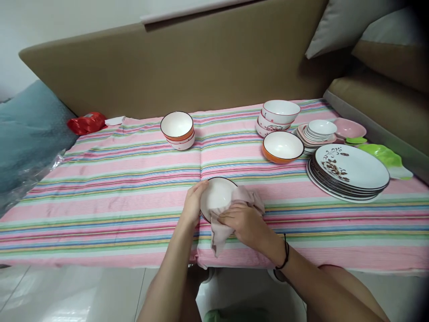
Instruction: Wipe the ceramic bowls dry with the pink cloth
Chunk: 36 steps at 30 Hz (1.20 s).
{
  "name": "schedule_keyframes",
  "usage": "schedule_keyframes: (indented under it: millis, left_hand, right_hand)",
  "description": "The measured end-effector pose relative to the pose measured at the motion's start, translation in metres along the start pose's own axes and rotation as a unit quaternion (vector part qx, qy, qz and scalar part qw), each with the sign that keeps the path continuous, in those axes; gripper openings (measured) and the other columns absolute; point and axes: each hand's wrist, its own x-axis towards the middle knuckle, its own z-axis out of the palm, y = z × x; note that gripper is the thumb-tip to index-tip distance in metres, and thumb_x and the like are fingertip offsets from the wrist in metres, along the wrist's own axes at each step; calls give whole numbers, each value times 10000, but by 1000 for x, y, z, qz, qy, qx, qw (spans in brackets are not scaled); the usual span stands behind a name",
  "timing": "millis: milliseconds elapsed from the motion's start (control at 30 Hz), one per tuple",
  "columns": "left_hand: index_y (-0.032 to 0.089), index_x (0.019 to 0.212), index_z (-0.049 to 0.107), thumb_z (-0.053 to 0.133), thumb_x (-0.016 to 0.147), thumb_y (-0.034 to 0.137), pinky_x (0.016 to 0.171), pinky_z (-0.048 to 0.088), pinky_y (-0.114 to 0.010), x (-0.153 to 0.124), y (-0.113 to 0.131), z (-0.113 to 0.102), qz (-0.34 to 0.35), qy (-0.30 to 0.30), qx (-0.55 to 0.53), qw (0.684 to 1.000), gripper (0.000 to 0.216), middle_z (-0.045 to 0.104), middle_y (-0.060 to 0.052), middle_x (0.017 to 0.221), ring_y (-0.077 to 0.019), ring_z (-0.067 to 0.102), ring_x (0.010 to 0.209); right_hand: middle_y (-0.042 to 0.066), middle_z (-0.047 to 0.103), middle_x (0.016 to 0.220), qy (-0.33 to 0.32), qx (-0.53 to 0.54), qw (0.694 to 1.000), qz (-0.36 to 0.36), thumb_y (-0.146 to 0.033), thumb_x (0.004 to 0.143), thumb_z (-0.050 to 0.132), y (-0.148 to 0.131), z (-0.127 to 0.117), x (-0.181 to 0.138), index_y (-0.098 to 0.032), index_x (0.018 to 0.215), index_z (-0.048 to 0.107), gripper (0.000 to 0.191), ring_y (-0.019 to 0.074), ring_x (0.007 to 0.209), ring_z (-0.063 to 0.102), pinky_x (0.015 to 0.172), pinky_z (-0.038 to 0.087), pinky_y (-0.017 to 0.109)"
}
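A white bowl with a dark rim [216, 194] is tilted toward me near the front edge of the striped cloth. My left hand [194, 201] grips its left side, thumb at the rim. In my right hand [243, 221] is a pale pink cloth [221, 235], pressed against the bowl's lower right rim and inside. Part of the cloth hangs down below the bowl, and some bunches up behind my fingers. The bowl's outside and underside are hidden.
Stacked bowls [177, 127] stand behind, left of centre. To the right are an orange bowl [283, 146], more stacked bowls [279, 114], small white dishes [321, 128], a plate stack [355, 167] and a green leaf-shaped dish [382, 156]. The sofa back [201, 67] rises behind.
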Motion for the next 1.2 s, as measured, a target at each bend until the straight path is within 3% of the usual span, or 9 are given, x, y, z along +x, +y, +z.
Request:
schedule_keyframes:
  millis: [200, 467, 633, 733, 833, 933, 1033, 1100, 1200]
  left_hand:
    - [190, 946, 757, 670, 740, 370, 910, 452, -339, 2, 0, 7, 97, 42, -30, 994, 288, 739, -43, 1028, -246, 625, 1024]
    - [199, 953, 762, 675, 746, 282, 977, 451, -377, -15, -8, 26, 192, 76, -20, 978, 240, 746, -55, 1048, -253, 643, 1068]
    - [192, 1054, 727, 571, 862, 380, 1036, 410, -367, -19, -13, 35, 203, 20, -10, 979, 310, 699, -74, 1172, -247, 595, 1161]
    - [204, 1185, 651, 490, 909, 449, 1059, 393, -356, -13, -10, 33, 158, 8, -80, 984, 403, 657, -80, 1255, -229, 556, 1229]
    - [225, 1229, 596, 573, 864, 481, 996, 444, -331, -5, -7, 28, 51, 22, -153, 987, 446, 617, -81, 1314, -225, 568, 1216]
    - [196, 1135, 637, 612, 800, 592, 871, 519, -341, -3, -6, 24, -66, -40, -162, 984, 520, 660, -108, 1231, -260, 647, 1076]
    - [178, 1164, 626, 588, 729, 727, 773, 559, -384, -7, -6, 21, -146, -160, -146, 965, 702, 715, -133, 1056, -295, 692, 935]
    - [190, 1238, 576, 628, 696, 725, 728, 570, -383, -11, -6, 20, -139, -184, -137, 963, 763, 714, -131, 1038, -295, 698, 903]
    - [210, 1309, 496, 739, 678, 597, 694, 568, -341, -13, -4, 19, -54, -146, -93, 984, 779, 681, -120, 1108, -273, 685, 912]
  right_hand:
    - [83, 738, 881, 109, -80, 991, -18, -66, 865, 468, 9, -2, 1, -141, 895, 700, 246, 209, 865, 670, 848, 503, 378]
    - [136, 699, 1129, 132, -55, 990, 1, -4, 775, 392, -14, 19, 6, -80, 1204, 620, 492, 237, 1053, 660, 912, 559, 372]
    - [170, 681, 1140, 176, -6, 983, 49, -5, 720, 394, -24, 18, 10, -77, 1258, 570, 570, 268, 1045, 658, 902, 559, 362]
    - [97, 707, 836, 206, 41, 973, 95, -40, 682, 398, -15, 7, 8, -131, 977, 650, 399, 222, 748, 669, 651, 561, 318]
    - [-5, 549, 545, 237, 178, 930, 218, -107, 641, 428, -3, -6, 6, -189, 619, 509, 117, 145, 503, 524, 460, 425, 238]
    - [-10, 576, 608, 238, 308, 881, 268, -141, 655, 448, 4, -17, 5, -181, 654, 527, 89, 136, 555, 530, 489, 419, 220]
    - [3, 606, 691, 189, 348, 890, 227, -137, 669, 474, 4, -25, 5, -176, 766, 603, 166, 158, 663, 568, 595, 468, 247]
    - [1, 590, 691, 155, 372, 890, 214, -135, 673, 482, 2, -28, 5, -181, 776, 610, 171, 154, 662, 562, 617, 475, 254]
    - [-4, 589, 692, 131, 440, 857, 234, -150, 663, 487, 1, -32, 3, -183, 780, 620, 180, 139, 628, 546, 578, 469, 244]
